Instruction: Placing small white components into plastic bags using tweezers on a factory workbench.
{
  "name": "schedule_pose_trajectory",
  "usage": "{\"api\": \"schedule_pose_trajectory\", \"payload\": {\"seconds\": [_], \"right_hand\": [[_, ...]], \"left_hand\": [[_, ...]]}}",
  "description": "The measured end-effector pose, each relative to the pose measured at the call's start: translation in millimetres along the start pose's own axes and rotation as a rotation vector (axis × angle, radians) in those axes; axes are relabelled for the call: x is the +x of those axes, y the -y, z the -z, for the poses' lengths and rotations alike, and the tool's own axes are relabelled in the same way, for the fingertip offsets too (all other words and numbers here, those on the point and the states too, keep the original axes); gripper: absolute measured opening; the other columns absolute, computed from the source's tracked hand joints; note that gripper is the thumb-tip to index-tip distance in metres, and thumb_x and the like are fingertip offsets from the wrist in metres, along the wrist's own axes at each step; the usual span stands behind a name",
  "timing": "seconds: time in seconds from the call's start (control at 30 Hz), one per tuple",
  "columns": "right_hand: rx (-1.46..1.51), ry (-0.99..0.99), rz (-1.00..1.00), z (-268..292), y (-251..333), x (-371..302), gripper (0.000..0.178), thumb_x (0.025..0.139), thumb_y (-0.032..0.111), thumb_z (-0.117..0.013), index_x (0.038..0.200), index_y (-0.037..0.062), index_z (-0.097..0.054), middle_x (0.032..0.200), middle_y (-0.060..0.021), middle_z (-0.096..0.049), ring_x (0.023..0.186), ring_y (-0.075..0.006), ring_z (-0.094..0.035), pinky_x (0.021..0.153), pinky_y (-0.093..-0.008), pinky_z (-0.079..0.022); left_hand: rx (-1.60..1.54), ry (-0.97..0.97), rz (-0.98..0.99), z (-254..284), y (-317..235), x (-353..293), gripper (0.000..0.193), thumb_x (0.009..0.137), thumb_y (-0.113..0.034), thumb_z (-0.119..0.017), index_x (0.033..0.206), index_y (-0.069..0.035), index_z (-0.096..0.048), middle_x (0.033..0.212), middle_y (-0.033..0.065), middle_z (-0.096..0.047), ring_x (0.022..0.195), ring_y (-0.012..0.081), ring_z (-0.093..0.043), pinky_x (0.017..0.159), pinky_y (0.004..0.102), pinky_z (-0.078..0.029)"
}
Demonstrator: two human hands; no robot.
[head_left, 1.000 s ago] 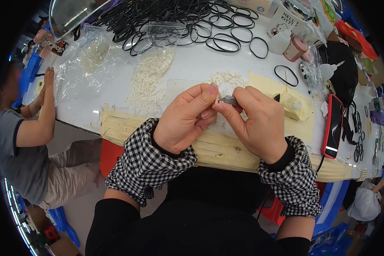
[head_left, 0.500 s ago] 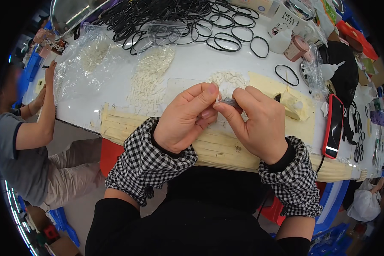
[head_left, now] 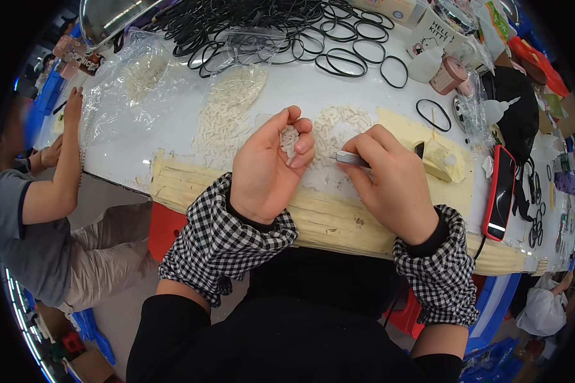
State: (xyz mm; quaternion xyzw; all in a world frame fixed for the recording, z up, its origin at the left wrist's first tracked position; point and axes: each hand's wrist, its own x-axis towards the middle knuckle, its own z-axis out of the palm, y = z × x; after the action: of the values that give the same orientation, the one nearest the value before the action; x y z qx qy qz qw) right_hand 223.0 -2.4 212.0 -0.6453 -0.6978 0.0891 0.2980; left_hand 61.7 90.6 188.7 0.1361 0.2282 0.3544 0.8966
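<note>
My left hand [head_left: 268,167] is turned palm up, its fingers curled round a cluster of small white pieces [head_left: 289,142]. In my right hand [head_left: 393,182], thumb and forefinger pinch a small flat grey metal tool [head_left: 351,159]; its exact kind is hard to make out. Between and beyond the hands lies a loose pile of white pieces [head_left: 342,121]. Farther left, a larger heap of similar pieces [head_left: 220,131] spills from a clear plastic bag [head_left: 246,83].
Black rubber rings [head_left: 342,64] and a tangle of black bands lie at the back. A yellow-taped block [head_left: 444,164], a red-cased phone [head_left: 498,191] and a pink container [head_left: 448,73] stand right. Tape [head_left: 300,223] covers the front edge. A co-worker [head_left: 45,198] sits left.
My hands have moved apart. The left has rolled palm up, showing white pieces in it, while the right still pinches the grey tool, now lower and clear of the left.
</note>
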Motion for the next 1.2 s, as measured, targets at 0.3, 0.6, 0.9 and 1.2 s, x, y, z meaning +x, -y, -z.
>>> {"api": "schedule_pose_trajectory", "payload": {"seconds": [0.3, 0.6, 0.9, 1.2], "right_hand": [[0.001, -0.051, 0.019, -4.8, 0.1, 4.0, 0.017, 0.073, 0.003, -0.066, 0.087, 0.0059, -0.057, 0.082, -0.0064, -0.054, 0.066, -0.0269, -0.059, 0.055, -0.0350, -0.047], [0.172, -0.300, 0.087, 1.6, 6.6, 9.8, 0.019, 0.070, -0.004, -0.067, 0.085, 0.0037, -0.060, 0.079, -0.0067, -0.055, 0.063, -0.0210, -0.060, 0.052, -0.0290, -0.048], [0.140, -0.357, 0.253, -1.8, 3.0, 9.3, 0.024, 0.065, -0.005, -0.068, 0.087, 0.0054, -0.064, 0.075, -0.0047, -0.056, 0.058, -0.0181, -0.059, 0.047, -0.0278, -0.047], [0.195, -0.326, 0.161, 3.9, 9.3, 10.4, 0.013, 0.075, 0.006, -0.070, 0.084, 0.0051, -0.060, 0.073, -0.0052, -0.055, 0.058, -0.0190, -0.058, 0.048, -0.0271, -0.046]], "left_hand": [[0.082, 0.025, 0.004, -1.5, -0.1, -1.5, 0.017, 0.097, -0.018, -0.048, 0.100, -0.002, -0.051, 0.086, 0.0048, -0.051, 0.067, 0.0102, -0.043, 0.057, 0.0218, -0.034], [0.402, 0.218, 0.172, -6.3, 2.8, -6.2, 0.019, 0.095, -0.023, -0.055, 0.095, -0.004, -0.060, 0.081, -0.0033, -0.056, 0.064, 0.0030, -0.040, 0.057, 0.0166, -0.032], [0.493, 0.141, 0.116, -15.1, 2.7, -10.4, 0.018, 0.096, -0.021, -0.052, 0.096, -0.004, -0.060, 0.068, -0.0067, -0.044, 0.062, 0.0019, -0.036, 0.057, 0.0182, -0.029], [0.404, 0.182, 0.095, -6.0, 4.2, -6.6, 0.019, 0.095, -0.020, -0.055, 0.100, -0.002, -0.061, 0.074, -0.0046, -0.053, 0.060, 0.0025, -0.037, 0.054, 0.0161, -0.029]]}}
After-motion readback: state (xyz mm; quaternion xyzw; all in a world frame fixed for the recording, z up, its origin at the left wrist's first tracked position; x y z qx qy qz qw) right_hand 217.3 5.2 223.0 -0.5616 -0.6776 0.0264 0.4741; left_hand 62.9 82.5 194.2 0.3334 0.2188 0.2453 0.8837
